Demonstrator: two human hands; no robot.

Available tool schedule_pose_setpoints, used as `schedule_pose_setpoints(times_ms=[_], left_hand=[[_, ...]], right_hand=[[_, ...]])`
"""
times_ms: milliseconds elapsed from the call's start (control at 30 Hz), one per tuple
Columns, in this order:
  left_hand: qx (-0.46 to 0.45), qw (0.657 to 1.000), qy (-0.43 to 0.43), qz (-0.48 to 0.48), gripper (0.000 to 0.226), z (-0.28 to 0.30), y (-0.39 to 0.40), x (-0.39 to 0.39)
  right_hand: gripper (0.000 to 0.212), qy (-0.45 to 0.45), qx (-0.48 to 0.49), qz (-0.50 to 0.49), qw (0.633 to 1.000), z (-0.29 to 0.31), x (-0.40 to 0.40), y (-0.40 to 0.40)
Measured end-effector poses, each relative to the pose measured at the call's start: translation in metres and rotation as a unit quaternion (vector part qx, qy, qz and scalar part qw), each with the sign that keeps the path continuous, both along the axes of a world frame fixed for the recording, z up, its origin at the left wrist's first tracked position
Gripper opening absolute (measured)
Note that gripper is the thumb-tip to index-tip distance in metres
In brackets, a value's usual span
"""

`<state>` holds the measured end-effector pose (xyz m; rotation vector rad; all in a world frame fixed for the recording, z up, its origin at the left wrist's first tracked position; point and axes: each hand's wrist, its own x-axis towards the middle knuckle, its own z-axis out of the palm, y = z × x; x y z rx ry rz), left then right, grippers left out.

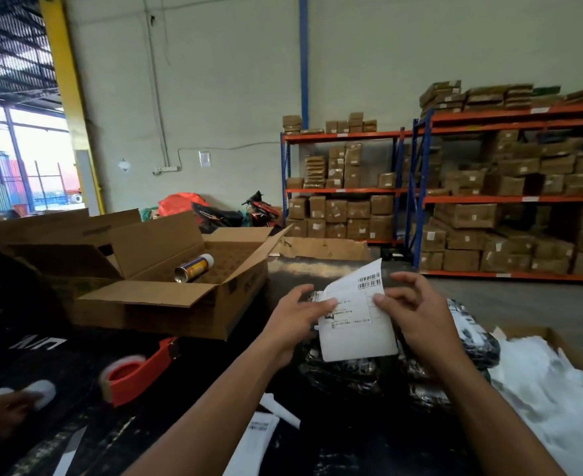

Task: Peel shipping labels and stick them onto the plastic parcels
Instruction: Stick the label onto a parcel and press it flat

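Note:
A white shipping label (355, 317) with barcodes is held up in front of me, its top part bent away from the lower sheet. My left hand (293, 314) pinches the label's left edge. My right hand (417, 310) pinches its right edge with thumb and fingers. Below and behind the label lie black plastic parcels (369, 372) on the dark table, partly hidden by my hands and the label.
An open cardboard box (166, 293) with a spray can (193, 267) stands at left. An orange tape dispenser (138, 369) lies in front of it. A box of white backing scraps (551, 389) sits at right. Another person's hand (4, 413) is at bottom left. Shelves of cartons (489, 201) stand behind.

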<state>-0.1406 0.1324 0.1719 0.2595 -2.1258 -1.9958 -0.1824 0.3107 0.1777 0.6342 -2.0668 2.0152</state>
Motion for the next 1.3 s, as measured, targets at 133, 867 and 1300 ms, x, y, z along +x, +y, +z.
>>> schedule_pose_setpoints(times_ms=[133, 867, 1300], left_hand=[[0.018, 0.998, 0.06, -0.018, 0.03, 0.0, -0.013, -0.023], [-0.175, 0.983, 0.054, -0.002, 0.073, -0.016, -0.067, -0.135], [-0.177, 0.984, 0.016, 0.008, 0.078, -0.03, -0.063, -0.142]], right_hand=[[0.032, -0.034, -0.025, 0.001, 0.999, -0.005, -0.026, -0.007], [0.038, -0.1, 0.159, -0.134, 0.973, -0.04, -0.129, -0.066], [0.035, -0.091, 0.225, -0.132, 0.961, -0.048, -0.134, -0.065]])
